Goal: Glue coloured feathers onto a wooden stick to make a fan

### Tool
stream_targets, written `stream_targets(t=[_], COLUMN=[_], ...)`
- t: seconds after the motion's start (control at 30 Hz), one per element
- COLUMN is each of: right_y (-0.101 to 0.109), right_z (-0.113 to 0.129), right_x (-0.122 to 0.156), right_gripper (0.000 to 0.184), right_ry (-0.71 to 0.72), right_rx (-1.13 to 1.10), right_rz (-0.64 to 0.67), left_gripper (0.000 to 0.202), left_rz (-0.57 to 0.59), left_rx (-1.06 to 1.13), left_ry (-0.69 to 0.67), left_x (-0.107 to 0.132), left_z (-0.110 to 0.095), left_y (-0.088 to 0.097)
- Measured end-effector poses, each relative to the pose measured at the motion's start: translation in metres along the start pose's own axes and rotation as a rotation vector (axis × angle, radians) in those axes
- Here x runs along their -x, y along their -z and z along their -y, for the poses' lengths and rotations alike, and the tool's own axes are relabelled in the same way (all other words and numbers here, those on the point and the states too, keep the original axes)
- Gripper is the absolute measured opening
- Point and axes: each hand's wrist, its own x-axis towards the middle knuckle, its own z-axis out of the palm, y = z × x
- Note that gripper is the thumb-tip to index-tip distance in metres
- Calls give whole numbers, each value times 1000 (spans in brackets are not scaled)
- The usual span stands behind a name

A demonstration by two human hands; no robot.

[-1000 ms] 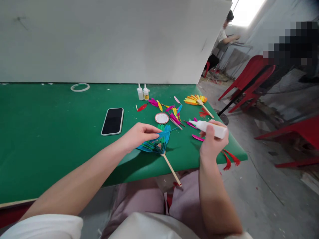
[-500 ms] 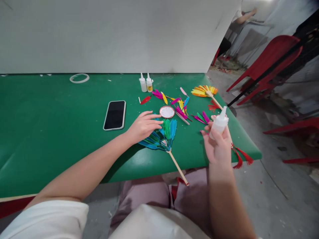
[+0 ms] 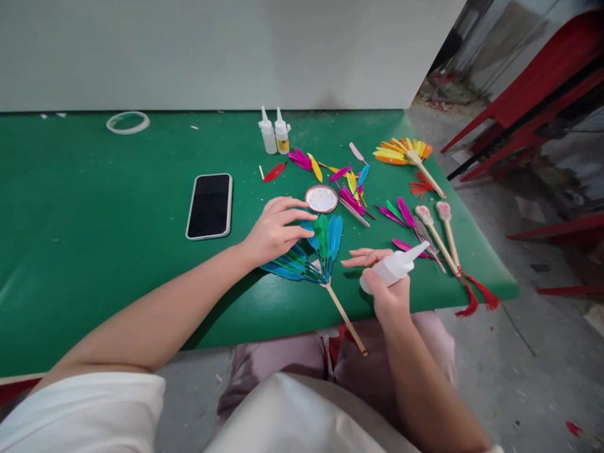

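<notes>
From the head view, the left hand (image 3: 276, 228) lies open, fingers spread, pressing down on the upper left of a fan of blue and green feathers on a thin wooden stick (image 3: 315, 253), which rests near the front edge of the green worktop (image 3: 94, 220), its stick reaching out past that edge. Just right of the fan, the right hand (image 3: 387, 294) is closed around a white plastic squeeze bottle (image 3: 394, 267), nozzle tilted up and to the right, forefinger stretched toward the fan. A round white dish with a reddish rim (image 3: 321, 199) sits just beyond the left fingertips, and a black smartphone (image 3: 210, 206) lies to their left. Loose magenta, yellow and blue feathers (image 3: 352, 189) lie scattered behind.
</notes>
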Motion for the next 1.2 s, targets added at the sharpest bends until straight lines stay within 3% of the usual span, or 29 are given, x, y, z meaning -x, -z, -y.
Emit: stream_targets(t=[0.23,0.37,0.7,1.2], right_y=[-1,-3,-2,-6], right_z=[-5,-4,-5,-5], right_x=[4,5,5,6], right_gripper=[21,25,22,22], right_ry=[145,248,248,313], right_rx=[306,459,498,600], right_rz=[290,379,395,451], left_gripper=[16,16,22,27], left_rz=[4,46,176,222], left_rx=[37,68,135,144], left_ry=[-23,-6,80,78], left_x=[-3,-4,-11,-11], left_z=[1,2,6,7], left_y=[-2,-5,-1,-6])
